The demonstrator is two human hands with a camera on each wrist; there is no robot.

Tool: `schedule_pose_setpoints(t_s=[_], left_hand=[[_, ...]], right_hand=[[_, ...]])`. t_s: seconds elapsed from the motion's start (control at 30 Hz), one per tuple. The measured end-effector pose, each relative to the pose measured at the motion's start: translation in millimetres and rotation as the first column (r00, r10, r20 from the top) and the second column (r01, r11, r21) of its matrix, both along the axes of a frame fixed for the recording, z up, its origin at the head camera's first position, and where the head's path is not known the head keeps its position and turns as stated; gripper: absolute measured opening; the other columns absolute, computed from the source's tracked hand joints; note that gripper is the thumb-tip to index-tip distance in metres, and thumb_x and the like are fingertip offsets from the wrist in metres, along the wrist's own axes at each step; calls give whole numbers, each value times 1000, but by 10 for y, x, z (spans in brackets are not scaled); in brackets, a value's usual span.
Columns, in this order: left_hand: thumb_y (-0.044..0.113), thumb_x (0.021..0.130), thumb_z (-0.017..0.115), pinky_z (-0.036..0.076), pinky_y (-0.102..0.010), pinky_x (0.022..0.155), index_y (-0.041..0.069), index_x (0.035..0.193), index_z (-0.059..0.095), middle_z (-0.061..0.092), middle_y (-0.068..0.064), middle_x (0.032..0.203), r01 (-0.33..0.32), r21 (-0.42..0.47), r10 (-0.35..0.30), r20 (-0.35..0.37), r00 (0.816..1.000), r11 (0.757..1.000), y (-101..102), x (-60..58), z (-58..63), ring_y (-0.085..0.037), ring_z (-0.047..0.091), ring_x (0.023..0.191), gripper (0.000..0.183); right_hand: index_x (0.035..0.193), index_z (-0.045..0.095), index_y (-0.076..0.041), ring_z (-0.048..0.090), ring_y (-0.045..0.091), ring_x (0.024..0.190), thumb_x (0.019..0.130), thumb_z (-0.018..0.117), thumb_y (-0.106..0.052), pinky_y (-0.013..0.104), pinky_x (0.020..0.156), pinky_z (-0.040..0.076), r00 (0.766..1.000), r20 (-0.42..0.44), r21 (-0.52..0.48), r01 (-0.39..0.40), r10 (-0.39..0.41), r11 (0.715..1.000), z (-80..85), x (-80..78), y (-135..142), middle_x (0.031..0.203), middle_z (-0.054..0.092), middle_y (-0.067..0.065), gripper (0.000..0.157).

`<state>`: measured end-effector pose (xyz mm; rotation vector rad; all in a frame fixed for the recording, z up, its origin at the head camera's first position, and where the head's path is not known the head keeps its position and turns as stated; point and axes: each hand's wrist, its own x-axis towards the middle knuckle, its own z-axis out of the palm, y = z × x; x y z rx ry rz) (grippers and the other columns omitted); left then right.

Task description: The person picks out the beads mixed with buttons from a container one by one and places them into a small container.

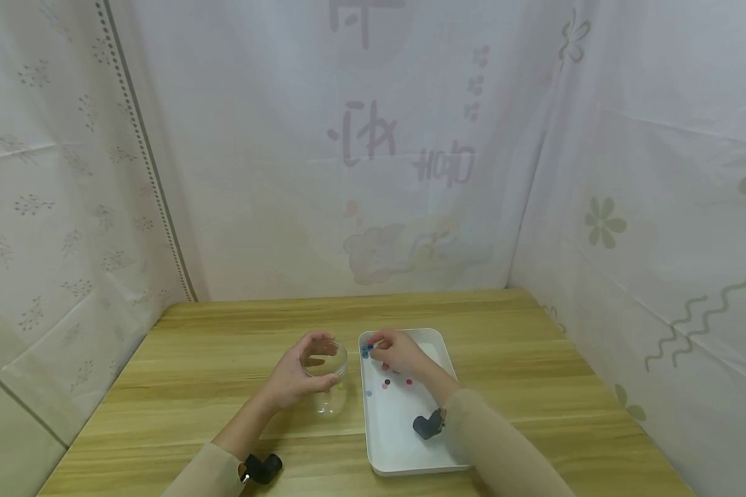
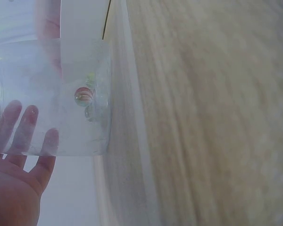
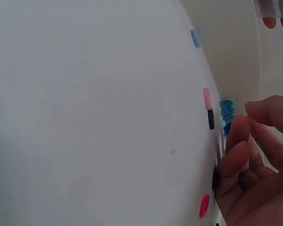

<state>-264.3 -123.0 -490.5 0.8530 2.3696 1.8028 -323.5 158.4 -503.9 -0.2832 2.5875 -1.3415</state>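
On the wood-grain tabletop (image 1: 224, 352), I see a shallow, white, rectangular tray (image 1: 394, 438); just left of it, a clear, round jar (image 1: 327, 399) is grasped by the left hand (image 1: 291, 377). The right hand (image 1: 399, 353) bends its fingers to small, translucent blue pieces (image 3: 227, 111) in the tray's far-left corner; whether it pinches one, I cannot tell. I would steady the jar and pinch each piece by its sides. Only the left wrist view resolves a glassy, reddish-tinted ball (image 2: 83, 96) near the jar's base.

Beige sleeves (image 1: 503, 442) w/ blk bent wrist cams (image 1: 427, 424), L & R
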Motion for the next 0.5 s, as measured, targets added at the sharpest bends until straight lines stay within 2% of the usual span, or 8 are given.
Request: schedule_pose_setpoints(t_s=[0.13,0.5], left_hand=[[18,92,87,51,-68,113,2,152,49,67,-19,145,0,6,0,10,1000,1000,3,8,7,-43,63,137,73],[17,92,87,52,-68,112,1,152,49,67,-19,145,3,9,-3,-7,1000,1000,-3,6,4,-44,63,136,73]], right_hand=[[131,73,-14,62,15,69,102,72,-14,24,56,47,1000,-3,11,-20,20,1000,-53,-2,-14,99,72,3,30],[124,76,-15,64,15,76,99,76,-12,28,69,51,1000,-18,38,-23,23,999,-115,12,-35,99,73,2,24]])
